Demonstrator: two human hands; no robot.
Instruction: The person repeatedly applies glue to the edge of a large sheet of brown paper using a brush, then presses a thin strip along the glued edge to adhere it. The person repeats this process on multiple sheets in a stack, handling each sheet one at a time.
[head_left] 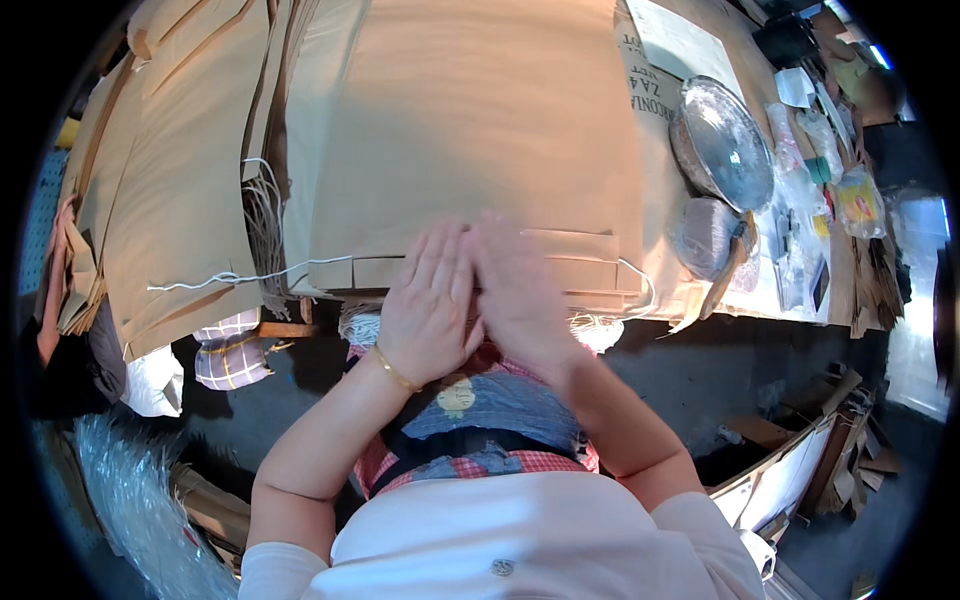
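Note:
A large brown paper sack (470, 130) lies flat on the work table in front of me, its folded end toward my body. My left hand (428, 305), with a gold bangle at the wrist, rests over this near end with its fingers stretched out. Close beside it, my right hand (520, 300) is blurred by motion; its fingers look extended, and neither hand holds anything visible. White cord (250, 275) trails from the fold to the left. Another cord end (645, 285) curls out at the right.
More brown paper sacks (180, 180) are stacked at the left. To the right stand a metal basin (722, 145), a wrapped roundish bundle (706, 238) and several plastic bags (860, 205). A clear plastic bundle (130, 500) sits low at the left, and cardboard pieces (850, 470) at the lower right.

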